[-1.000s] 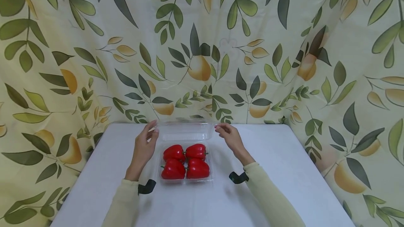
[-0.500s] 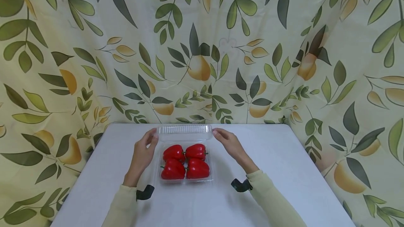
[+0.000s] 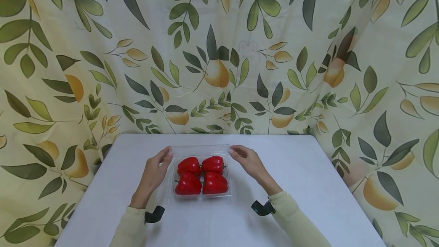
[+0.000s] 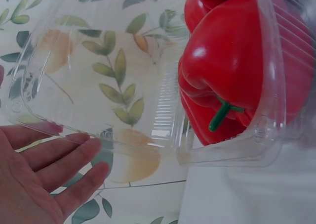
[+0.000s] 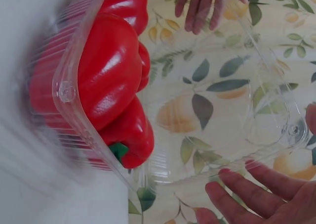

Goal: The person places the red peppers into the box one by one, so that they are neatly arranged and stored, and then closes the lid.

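A hinged clear plastic box (image 3: 202,196) holds several red bell peppers (image 3: 215,183) with green stems. Its see-through lid (image 3: 200,150) stands raised along the far side, joined to the base. At the lid's left corner is my left hand (image 3: 154,169); in the left wrist view its straight, spread fingers (image 4: 74,159) lie along the lid's edge. Opposite it, my right hand (image 3: 252,161) is at the right corner. The right wrist view has those fingers (image 5: 256,189) extended beside the lid's rim, the thumb (image 5: 311,117) near its corner.
The box stands on a white table (image 3: 291,186), near the far edge. Behind the table hangs a curtain (image 3: 219,48) printed with leaves and fruit. A small black wrist camera (image 3: 155,214) juts from the left sleeve, another black camera (image 3: 263,208) from the right.
The lid has swung from leaning back to a more upright stance, toward the peppers. Both hands have come nearer along with it, the right one moving in to the lid's corner. The box base stays put.
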### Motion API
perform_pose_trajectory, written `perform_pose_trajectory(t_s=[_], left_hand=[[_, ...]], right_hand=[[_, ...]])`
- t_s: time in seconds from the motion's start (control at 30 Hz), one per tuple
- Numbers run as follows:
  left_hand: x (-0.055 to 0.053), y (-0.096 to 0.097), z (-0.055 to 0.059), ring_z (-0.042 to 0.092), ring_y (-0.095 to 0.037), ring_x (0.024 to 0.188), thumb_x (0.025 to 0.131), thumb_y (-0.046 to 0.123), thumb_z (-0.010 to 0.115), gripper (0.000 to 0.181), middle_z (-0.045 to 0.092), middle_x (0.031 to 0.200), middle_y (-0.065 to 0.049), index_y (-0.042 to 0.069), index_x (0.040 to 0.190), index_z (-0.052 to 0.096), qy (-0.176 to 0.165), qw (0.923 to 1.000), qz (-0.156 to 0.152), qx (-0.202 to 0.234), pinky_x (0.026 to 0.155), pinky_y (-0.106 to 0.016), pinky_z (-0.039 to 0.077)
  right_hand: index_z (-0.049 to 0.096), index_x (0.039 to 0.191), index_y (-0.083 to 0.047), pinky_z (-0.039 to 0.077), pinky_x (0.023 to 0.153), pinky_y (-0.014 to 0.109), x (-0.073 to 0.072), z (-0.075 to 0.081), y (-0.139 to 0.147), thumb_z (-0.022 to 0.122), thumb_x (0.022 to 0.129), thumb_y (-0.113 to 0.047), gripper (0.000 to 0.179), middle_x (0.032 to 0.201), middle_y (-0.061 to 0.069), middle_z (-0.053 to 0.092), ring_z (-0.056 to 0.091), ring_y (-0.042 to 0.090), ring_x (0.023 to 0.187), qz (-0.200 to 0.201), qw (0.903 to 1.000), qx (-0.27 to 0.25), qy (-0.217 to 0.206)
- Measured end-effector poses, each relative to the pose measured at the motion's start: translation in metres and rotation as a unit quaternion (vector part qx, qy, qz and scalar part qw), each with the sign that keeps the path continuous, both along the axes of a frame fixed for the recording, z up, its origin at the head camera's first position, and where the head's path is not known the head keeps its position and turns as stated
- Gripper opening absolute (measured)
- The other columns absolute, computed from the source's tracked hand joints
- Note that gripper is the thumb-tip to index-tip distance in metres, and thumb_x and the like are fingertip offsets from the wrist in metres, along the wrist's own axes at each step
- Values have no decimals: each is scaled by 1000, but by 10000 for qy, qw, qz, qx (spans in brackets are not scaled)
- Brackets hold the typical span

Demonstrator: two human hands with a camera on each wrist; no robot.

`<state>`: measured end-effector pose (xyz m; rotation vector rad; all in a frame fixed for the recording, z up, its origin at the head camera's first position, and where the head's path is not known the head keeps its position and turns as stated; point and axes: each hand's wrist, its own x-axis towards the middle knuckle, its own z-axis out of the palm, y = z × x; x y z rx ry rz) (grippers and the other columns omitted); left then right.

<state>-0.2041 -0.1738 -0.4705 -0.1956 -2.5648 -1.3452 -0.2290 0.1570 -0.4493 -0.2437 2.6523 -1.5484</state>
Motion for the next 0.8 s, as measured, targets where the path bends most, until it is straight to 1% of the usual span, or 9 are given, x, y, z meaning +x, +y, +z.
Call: perform_pose_trajectory(t_s=[0.13, 0.23, 0.47, 0.53, 0.7, 0.8], left_hand=[[0, 1, -2, 61, -40, 121, 100, 46, 48, 61, 53, 145, -17, 7, 147, 45, -198, 9998, -50, -77, 86, -48, 60], [0, 1, -4, 60, -40, 121, 100, 46, 48, 62, 52, 145, -17, 8, 148, 43, -271, 9996, -52, -111, 84, -47, 61], [1, 0, -8, 59, -38, 124, 99, 47, 51, 63, 51, 147, -16, 9, 149, 42, -379, 9992, -99, -58, 88, -46, 59], [1, 0, -10, 58, -38, 126, 99, 44, 52, 62, 50, 148, -16, 9, 149, 42, -389, 9991, -148, -23, 91, -46, 58], [0, 1, -15, 58, -41, 125, 99, 35, 56, 59, 47, 150, -17, 10, 150, 41, -443, 9987, -234, 48, 91, -46, 58], [0, 2, -17, 58, -43, 124, 98, 35, 56, 59, 45, 152, -15, 12, 150, 40, -541, 9982, -250, 117, 90, -47, 58]], right_hand=[[57, 137, -13, 51, 102, 51, 1, -3, 0, 58, 93, -50, 57, 135, 10, 62, 58, 33, 126, -36, 10000, -67, 7], [56, 137, -12, 51, 102, 51, 2, -5, 0, 59, 93, -49, 57, 136, 11, 61, 58, 33, 126, -75, 9999, -119, -27], [56, 137, -13, 51, 103, 51, 1, -12, -1, 61, 92, -48, 57, 139, 12, 59, 56, 35, 128, -106, 9995, -266, -90], [56, 137, -14, 51, 103, 51, 1, -13, 0, 62, 92, -47, 55, 140, 11, 59, 56, 35, 129, -106, 9994, -312, -117], [56, 137, -15, 50, 104, 51, 1, -18, 1, 62, 94, -42, 51, 141, 11, 57, 54, 34, 131, -86, 9991, -381, -165], [55, 137, -15, 49, 105, 51, 0, -21, 0, 62, 94, -39, 49, 142, 11, 56, 53, 35, 132, -105, 9989, -405, -207]])
